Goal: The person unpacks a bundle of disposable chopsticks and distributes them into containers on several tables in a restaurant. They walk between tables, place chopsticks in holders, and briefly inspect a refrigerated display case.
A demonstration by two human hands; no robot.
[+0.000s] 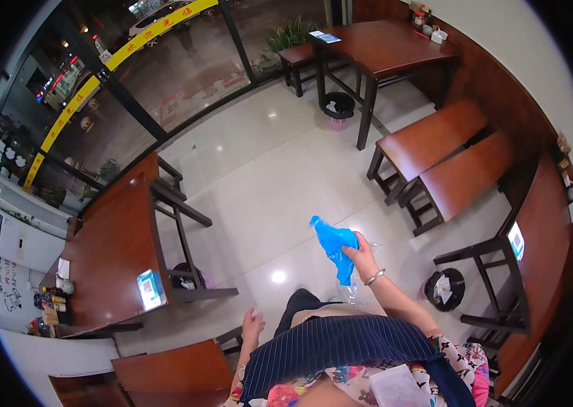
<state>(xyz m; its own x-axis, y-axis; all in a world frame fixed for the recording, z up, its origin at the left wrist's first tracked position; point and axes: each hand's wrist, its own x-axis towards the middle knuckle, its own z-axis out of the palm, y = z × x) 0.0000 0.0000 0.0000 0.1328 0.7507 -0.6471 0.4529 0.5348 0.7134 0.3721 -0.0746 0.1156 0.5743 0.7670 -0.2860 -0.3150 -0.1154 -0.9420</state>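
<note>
My right hand (pixel 361 258) is closed around a crumpled blue plastic bag (pixel 334 243), held out in front of me above the floor. Thin clear plastic (pixel 352 293) hangs below that hand, and a silver bangle (pixel 374 277) circles the wrist. Low at my left side is my left hand (pixel 252 327), holding nothing, its fingers loosely apart. A dark striped apron (pixel 341 346) covers my front.
On the left stands a brown table (pixel 110 244) with condiments. Two benches (pixel 436 139) and another table (pixel 551 224) are to the right. A black-lined bin (pixel 445 290) holds crumpled tissue; another bin (pixel 338 108) stands beneath the far table (pixel 388 47). Glass doors (pixel 185 88) line the far left.
</note>
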